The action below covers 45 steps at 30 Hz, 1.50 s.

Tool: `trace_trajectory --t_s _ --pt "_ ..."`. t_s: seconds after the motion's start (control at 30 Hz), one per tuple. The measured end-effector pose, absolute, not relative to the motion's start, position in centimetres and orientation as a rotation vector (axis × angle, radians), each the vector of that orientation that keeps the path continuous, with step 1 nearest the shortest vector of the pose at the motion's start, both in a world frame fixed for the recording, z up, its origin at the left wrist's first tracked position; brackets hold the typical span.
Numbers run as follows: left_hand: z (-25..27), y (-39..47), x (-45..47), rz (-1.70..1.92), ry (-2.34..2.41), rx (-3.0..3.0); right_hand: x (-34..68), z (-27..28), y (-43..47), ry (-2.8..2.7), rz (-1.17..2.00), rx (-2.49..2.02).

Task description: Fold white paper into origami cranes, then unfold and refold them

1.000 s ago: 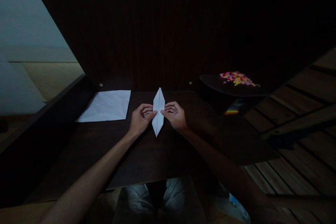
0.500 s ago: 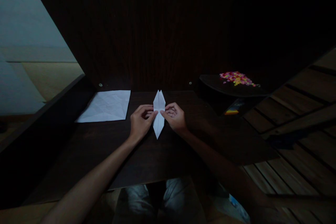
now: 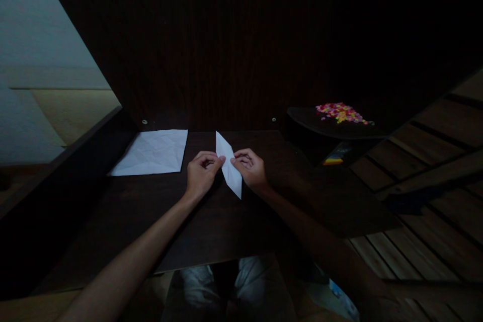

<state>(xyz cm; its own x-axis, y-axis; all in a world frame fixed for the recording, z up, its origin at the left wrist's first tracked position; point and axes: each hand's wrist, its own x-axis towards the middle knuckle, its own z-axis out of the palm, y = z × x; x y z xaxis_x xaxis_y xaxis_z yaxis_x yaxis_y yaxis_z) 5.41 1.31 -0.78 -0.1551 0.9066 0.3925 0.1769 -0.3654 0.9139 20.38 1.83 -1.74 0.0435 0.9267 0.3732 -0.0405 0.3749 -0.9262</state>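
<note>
A folded piece of white paper (image 3: 231, 173), long and pointed at its near end, is held between both hands over the dark desk. My left hand (image 3: 204, 168) pinches its left edge near the middle, thumb on top and fingers curled. On the opposite edge, my right hand (image 3: 252, 167) grips it the same way, thumb against the paper. The fold leans, its far tip toward the left and its near tip toward the right. To the left of my left hand lies a flat white sheet (image 3: 156, 153) covered with creases.
The dark desk top (image 3: 143, 211) meets an upright back panel (image 3: 226, 50) and a raised left side (image 3: 75, 161). At the right, a rounded shelf (image 3: 302, 118) carries a pile of small pink, red and yellow pieces (image 3: 341, 112). Wooden slats (image 3: 433, 141) lie beyond.
The folded paper has turned from upright in view to slanting, its far end swinging left and its near end right. Both hands have hardly moved; the creased sheet lies as before.
</note>
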Motion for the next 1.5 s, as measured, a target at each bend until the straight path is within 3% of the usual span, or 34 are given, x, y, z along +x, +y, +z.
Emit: trace_trajectory --t_s 0.7,1.5 --pt "0.0 0.5 5.6 1.495 1.145 1.616 20.1 -2.0 1.9 -1.213 0.782 -0.893" --pt "0.3 0.1 5.9 1.596 1.115 1.673 20.5 -1.5 1.1 -1.605 0.438 -0.843"
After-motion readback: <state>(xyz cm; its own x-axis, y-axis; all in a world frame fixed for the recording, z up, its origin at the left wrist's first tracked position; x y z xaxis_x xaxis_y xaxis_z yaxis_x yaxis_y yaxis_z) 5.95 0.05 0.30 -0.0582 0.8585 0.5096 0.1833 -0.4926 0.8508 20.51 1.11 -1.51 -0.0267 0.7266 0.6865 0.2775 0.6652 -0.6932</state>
